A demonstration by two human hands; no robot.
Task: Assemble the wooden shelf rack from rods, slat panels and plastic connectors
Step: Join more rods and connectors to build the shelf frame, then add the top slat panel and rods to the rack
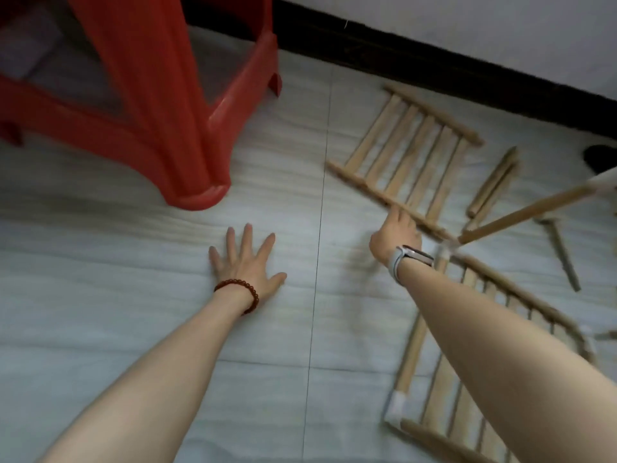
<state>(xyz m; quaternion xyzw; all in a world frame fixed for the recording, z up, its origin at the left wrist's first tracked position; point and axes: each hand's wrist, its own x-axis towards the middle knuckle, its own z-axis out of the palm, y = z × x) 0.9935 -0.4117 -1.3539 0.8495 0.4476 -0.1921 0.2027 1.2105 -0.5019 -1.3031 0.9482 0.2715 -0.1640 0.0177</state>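
A loose wooden slat panel lies flat on the tiled floor at the upper right. My right hand reaches to its near rail and touches it; the fingers are blurred. My left hand rests flat on the floor, fingers spread, holding nothing. A partly built frame lies under my right forearm, with white plastic connectors at its corners. One rod rises from a connector toward the right edge. Two loose rods lie beside the panel.
A red plastic stool stands at the upper left. A black skirting board runs along the white wall behind. A short grey piece lies at the right. A dark object sits at the right edge.
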